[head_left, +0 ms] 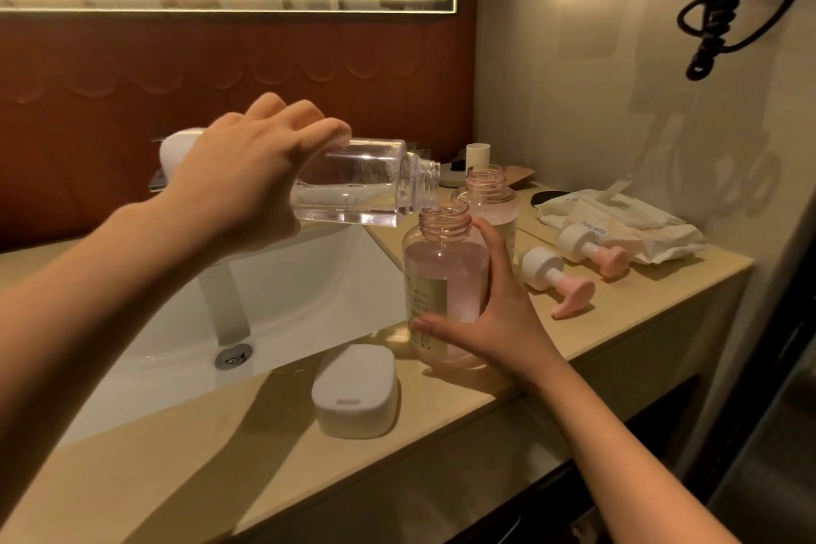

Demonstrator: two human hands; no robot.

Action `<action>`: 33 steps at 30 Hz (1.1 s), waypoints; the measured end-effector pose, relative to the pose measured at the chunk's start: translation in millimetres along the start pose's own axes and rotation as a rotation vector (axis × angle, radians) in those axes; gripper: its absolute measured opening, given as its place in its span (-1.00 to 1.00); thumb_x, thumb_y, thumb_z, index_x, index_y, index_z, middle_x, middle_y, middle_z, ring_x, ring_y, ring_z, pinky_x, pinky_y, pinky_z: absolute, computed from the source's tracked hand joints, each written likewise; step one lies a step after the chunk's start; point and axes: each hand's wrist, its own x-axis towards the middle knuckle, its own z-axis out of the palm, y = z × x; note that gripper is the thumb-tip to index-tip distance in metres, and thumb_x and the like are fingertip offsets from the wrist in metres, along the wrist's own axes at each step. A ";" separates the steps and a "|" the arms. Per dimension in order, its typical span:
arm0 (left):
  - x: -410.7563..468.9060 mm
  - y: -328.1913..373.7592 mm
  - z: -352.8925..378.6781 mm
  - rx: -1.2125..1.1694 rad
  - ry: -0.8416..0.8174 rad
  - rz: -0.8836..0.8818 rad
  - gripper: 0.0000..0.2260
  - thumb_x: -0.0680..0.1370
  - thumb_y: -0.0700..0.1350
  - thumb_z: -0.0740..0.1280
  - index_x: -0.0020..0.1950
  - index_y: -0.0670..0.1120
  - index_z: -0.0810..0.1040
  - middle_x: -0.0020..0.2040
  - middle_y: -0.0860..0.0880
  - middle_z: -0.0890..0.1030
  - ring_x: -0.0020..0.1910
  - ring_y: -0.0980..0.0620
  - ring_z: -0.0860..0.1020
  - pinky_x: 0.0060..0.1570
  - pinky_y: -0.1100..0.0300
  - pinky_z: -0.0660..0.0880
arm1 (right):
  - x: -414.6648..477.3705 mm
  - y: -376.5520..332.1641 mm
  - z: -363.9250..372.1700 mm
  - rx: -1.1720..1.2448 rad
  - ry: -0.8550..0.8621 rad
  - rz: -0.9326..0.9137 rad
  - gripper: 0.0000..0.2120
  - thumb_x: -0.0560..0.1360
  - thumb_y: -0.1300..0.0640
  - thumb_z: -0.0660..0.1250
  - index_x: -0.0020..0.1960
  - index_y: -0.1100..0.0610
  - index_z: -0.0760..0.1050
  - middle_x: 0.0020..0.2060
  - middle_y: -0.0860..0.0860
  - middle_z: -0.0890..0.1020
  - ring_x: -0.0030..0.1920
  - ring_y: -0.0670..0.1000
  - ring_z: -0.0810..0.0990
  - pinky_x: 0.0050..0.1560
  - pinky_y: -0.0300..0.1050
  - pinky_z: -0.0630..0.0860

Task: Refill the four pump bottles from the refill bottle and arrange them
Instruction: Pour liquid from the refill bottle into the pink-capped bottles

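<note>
Beside the sink, the left hand clamps the refill bottle, tipped nearly flat over the near pump bottle. The right hand wraps thumb and fingers round that one, which looks mostly full. A second bottle stands open just behind, and two pump heads lie unfitted at right. Capping and arranging seem left; I can't see any other bottles.

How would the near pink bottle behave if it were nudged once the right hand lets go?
The near pink bottle looks nearly full, so it is probably heavy and fairly steady on its broad base. Its neck is open with no pump, so any tip would likely spill. Its smooth wall may be slippery.
</note>
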 end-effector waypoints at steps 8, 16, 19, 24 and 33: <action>2.4 1.2 -1.7 0.034 -0.008 -0.020 -0.26 0.15 -0.30 0.55 0.29 -0.10 0.41 0.04 -0.20 0.44 -0.12 -0.16 0.39 -0.30 0.10 0.31 | 0.1 2.5 -0.7 0.000 0.007 -0.011 -0.08 0.20 -0.05 0.55 0.26 -0.40 -0.04 0.07 -0.57 0.10 0.13 -0.35 0.21 -0.16 -0.72 0.22; 0.8 -0.8 0.1 0.039 -0.007 0.003 -0.23 0.14 -0.31 0.55 0.32 -0.14 0.40 0.02 -0.17 0.47 -0.16 -0.06 0.31 -0.28 0.11 0.27 | 0.3 2.9 -0.2 -0.006 0.012 -0.012 -0.07 0.20 -0.07 0.55 0.27 -0.41 -0.06 0.07 -0.57 0.10 0.18 -0.33 0.18 -0.17 -0.68 0.23; 0.5 -0.3 0.4 0.058 0.002 0.003 -0.21 0.14 -0.31 0.54 0.34 -0.15 0.38 0.04 -0.17 0.47 -0.14 -0.14 0.39 -0.27 0.12 0.30 | 0.8 2.6 -0.1 -0.010 0.013 -0.014 -0.06 0.19 -0.07 0.55 0.27 -0.40 -0.06 0.07 -0.57 0.10 0.17 -0.34 0.17 -0.16 -0.69 0.23; -0.4 -1.0 1.7 0.062 0.015 0.006 -0.28 0.16 -0.31 0.51 0.29 -0.13 0.37 0.05 -0.15 0.46 -0.12 -0.17 0.40 -0.25 0.02 0.39 | 0.9 1.6 0.0 -0.014 0.005 -0.011 -0.06 0.15 -0.14 0.51 0.27 -0.41 -0.08 0.09 -0.57 0.09 0.17 -0.36 0.17 -0.15 -0.69 0.22; -0.3 -0.4 1.5 0.074 0.037 0.001 -0.35 0.15 -0.32 0.50 0.19 -0.13 0.38 -0.01 -0.14 0.45 -0.17 -0.16 0.38 -0.22 0.02 0.36 | 0.4 -0.3 -0.2 -0.015 -0.001 0.008 -0.07 0.14 -0.17 0.48 0.25 -0.44 -0.09 0.09 -0.55 0.10 0.16 -0.38 0.15 -0.15 -0.68 0.23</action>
